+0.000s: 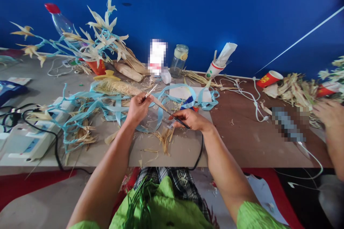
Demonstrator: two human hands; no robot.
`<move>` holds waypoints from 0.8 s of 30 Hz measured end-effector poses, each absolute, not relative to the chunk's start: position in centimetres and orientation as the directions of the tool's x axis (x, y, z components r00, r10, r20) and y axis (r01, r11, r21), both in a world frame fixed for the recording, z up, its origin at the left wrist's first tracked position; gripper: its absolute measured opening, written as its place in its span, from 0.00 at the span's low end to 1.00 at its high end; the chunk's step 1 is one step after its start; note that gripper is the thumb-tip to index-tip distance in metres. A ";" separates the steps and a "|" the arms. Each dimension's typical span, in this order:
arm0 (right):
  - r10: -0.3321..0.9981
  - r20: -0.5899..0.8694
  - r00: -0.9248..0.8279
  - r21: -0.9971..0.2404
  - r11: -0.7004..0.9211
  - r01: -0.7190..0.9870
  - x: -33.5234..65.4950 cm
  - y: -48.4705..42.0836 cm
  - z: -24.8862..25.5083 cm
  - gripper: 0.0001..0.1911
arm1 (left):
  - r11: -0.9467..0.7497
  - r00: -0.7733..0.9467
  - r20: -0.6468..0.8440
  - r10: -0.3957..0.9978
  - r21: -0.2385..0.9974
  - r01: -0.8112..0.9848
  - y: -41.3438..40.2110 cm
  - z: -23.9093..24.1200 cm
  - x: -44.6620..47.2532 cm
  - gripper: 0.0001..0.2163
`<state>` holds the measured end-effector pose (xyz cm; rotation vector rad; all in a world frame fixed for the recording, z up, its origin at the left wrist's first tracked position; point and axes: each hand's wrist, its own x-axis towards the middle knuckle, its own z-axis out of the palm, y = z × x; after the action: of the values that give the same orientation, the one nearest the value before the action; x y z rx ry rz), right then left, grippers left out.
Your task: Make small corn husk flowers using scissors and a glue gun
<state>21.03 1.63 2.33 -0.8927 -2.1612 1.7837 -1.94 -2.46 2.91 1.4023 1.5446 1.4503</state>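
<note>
My left hand (139, 108) is closed in a pinch on a pale, pointed strip of corn husk (152, 90), which sticks up past the fingertips. In my right hand (191, 118) is a pair of scissors (165, 109) with dark handles, the blades pointing left toward my left hand. Whether the blades touch the husk I cannot tell. Light blue ribbon (118, 109) lies in loops behind and left of my hands. Dry husk scraps (164, 139) are on the table below them.
Husk flowers (104, 39) on blue-wrapped stems stand in a red cup (97, 67) at the back left. A glass bottle (179, 59) and white cup (214, 69) stand by the wall. A white power box (34, 139) is at left. Another person's hand (329, 112) is at far right.
</note>
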 end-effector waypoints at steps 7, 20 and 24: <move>0.560 -0.204 -0.803 -0.928 0.152 0.342 21.1 1.7 2.1 0.26 | -0.139 -0.249 0.202 0.947 0.959 0.248 -2.3 2.7 -1.9 0.16; 0.528 -0.256 -0.809 -0.886 0.205 0.415 21.0 1.5 3.0 0.23 | -0.103 -0.431 0.134 0.892 0.990 0.094 -1.9 2.1 -2.4 0.12; 0.531 -0.261 -0.806 -0.900 0.168 0.402 21.5 1.6 3.6 0.25 | -0.115 -0.474 0.112 0.873 0.993 0.023 -1.7 1.9 -2.5 0.12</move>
<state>21.45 1.62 3.62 -0.9283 -2.3117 1.7217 -2.52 -1.67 1.93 1.0172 1.5023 1.6633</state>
